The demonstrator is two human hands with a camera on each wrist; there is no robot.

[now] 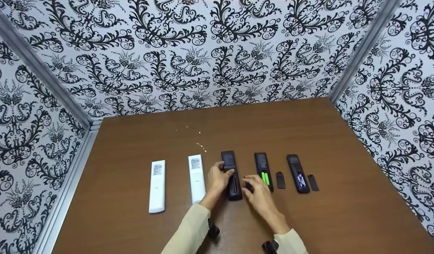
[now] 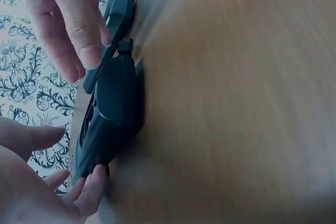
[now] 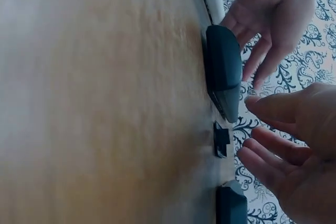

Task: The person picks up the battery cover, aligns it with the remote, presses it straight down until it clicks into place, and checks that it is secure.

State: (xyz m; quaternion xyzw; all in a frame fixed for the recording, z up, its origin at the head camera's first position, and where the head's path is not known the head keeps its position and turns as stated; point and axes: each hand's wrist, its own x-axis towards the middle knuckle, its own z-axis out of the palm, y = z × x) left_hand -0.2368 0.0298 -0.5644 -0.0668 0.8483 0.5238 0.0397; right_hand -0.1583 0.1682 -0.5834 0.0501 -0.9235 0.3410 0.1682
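Note:
My left hand (image 1: 218,179) is at a black remote control (image 1: 234,192) lying back up, its battery compartment uncovered. In the left wrist view the left fingers (image 2: 90,195) touch the remote's side, while the thumb stands raised above it. To the right, my right hand (image 1: 259,195) hovers with bent, spread fingers and nothing between them. Below those fingers a small black battery cover (image 3: 221,140) lies on the table, beside the remote. Beyond it is a second black remote (image 1: 261,160) with green batteries (image 1: 265,177) in its compartment, partly hidden by the right hand.
Farther right lies a third black remote (image 1: 295,165) with batteries inside, next to its loose cover (image 1: 313,182). Another cover (image 1: 280,180) lies left of it. Two white remotes (image 1: 157,192) (image 1: 196,180) lie on the left. Patterned walls (image 1: 217,53) enclose the wooden table (image 1: 150,137).

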